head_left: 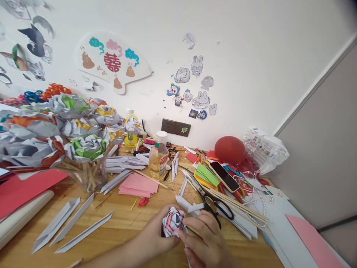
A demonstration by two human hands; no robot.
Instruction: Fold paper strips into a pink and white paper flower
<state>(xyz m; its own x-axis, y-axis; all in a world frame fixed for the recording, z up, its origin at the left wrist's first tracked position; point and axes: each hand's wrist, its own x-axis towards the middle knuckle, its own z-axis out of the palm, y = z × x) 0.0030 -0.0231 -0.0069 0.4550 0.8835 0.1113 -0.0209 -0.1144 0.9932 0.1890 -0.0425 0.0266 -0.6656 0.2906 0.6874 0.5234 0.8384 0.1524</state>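
A small paper flower (173, 222), rolled from white and pink folded paper, sits between my two hands near the bottom middle of the view. My left hand (156, 232) curls round its left side and underside, with the thumb below it. From the right, my right hand (205, 238) pinches the flower's edge with thumb and fingertips. A strip of white folded paper shows beneath the right hand, its lower part hidden. Just beyond the hands lie folded white paper pieces (187, 204) and black-handled scissors (213, 204).
A clear holder (90, 178) of finished paper flowers stands at left. Pink paper squares (138, 185) and a bottle of yellowish liquid (158, 160) lie ahead. At right are a phone (224, 176), wooden sticks (237, 204) and a red balloon (230, 149). Folded strips (85, 231) lie front left.
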